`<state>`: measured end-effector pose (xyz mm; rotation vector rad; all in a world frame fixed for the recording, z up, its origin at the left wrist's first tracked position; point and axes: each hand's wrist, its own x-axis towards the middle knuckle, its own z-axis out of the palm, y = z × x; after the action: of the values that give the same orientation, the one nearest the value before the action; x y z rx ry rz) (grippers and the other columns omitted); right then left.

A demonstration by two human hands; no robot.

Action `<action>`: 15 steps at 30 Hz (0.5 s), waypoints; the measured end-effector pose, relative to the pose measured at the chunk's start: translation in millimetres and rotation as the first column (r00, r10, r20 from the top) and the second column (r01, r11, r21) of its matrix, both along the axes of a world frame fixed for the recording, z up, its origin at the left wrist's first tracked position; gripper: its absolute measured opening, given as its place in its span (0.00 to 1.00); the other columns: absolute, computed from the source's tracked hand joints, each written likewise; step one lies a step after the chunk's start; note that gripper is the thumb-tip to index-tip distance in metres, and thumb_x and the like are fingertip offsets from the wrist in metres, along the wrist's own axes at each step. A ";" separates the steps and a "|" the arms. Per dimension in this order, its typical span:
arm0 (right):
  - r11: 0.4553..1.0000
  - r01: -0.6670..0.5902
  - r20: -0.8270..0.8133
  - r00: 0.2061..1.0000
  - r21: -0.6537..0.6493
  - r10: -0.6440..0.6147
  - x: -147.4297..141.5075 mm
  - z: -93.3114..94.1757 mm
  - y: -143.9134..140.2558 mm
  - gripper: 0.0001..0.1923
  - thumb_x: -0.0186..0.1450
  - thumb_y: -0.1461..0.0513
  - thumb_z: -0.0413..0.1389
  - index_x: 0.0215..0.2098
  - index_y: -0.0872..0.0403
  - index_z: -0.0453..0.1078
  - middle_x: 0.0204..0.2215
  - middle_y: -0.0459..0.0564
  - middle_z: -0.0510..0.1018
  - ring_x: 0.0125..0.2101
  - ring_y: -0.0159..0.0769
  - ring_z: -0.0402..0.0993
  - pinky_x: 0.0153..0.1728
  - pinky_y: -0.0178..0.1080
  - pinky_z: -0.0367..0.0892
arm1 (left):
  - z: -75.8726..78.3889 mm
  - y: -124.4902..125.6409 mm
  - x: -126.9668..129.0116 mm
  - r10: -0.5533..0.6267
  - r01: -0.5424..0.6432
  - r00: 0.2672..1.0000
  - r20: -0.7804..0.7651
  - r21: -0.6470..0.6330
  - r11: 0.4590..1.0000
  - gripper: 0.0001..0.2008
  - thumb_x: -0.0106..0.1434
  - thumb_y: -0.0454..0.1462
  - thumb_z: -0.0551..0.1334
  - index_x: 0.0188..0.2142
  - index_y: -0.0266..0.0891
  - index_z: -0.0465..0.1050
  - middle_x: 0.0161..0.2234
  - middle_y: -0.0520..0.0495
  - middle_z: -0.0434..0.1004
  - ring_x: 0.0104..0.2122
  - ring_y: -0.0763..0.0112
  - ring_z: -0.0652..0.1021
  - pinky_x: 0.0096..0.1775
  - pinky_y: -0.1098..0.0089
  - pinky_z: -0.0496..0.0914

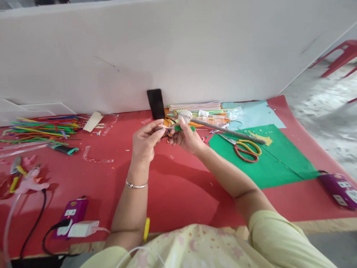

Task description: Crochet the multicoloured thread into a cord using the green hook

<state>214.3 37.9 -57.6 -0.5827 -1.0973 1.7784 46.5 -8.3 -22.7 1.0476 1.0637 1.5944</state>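
Observation:
My left hand and my right hand meet above the red table cover. Between their fingertips they pinch a small craft piece, thin and pale with a green end that sticks out of the right hand. What exactly the piece is made of is too small to tell. A silver bangle sits on my left wrist. Just beyond the hands a black phone leans against the white board.
Coloured pipe cleaners lie far left, a pink glue gun with cable at the left, and purple power strips near the front. Scissors rest on green paper; a grey stick and paper sheets lie behind them.

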 end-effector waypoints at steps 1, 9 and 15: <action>0.999 0.018 0.010 1.000 0.032 -0.018 0.1 -1.2 -0.9 0.37 0.71 0.27 0.60 0.34 0.51 0.72 0.27 0.44 0.76 0.25 0.32 0.78 0.26 0.35 0.74 | -2.4 0.4 0.3 0.026 -0.026 0.999 -0.030 0.012 1.000 0.16 0.53 0.37 0.79 0.44 0.43 0.93 0.30 0.49 0.86 0.22 0.77 0.71 0.24 0.71 0.64; 0.929 0.320 -0.085 0.947 0.184 -0.309 -15.1 -11.6 -15.8 0.37 0.66 0.26 0.64 0.36 0.49 0.75 0.31 0.45 0.78 0.28 0.32 0.76 0.30 0.36 0.73 | -11.0 1.1 10.9 0.206 -0.185 0.964 -0.169 0.132 0.974 0.19 0.56 0.36 0.79 0.49 0.45 0.93 0.33 0.49 0.88 0.28 0.70 0.79 0.29 0.69 0.72; 0.964 -0.155 -0.115 0.984 -0.215 0.132 0.0 -2.0 5.6 0.36 0.79 0.33 0.55 0.28 0.52 0.68 0.23 0.42 0.73 0.21 0.28 0.71 0.24 0.31 0.70 | 5.8 -0.6 -2.5 -0.190 0.205 0.974 0.124 -0.115 0.972 0.20 0.45 0.34 0.82 0.41 0.41 0.93 0.33 0.43 0.89 0.21 0.80 0.69 0.22 0.75 0.53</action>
<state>214.3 43.5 -59.6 -0.5521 -0.8960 2.0523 44.0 -8.9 -16.9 0.9364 0.9415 1.3899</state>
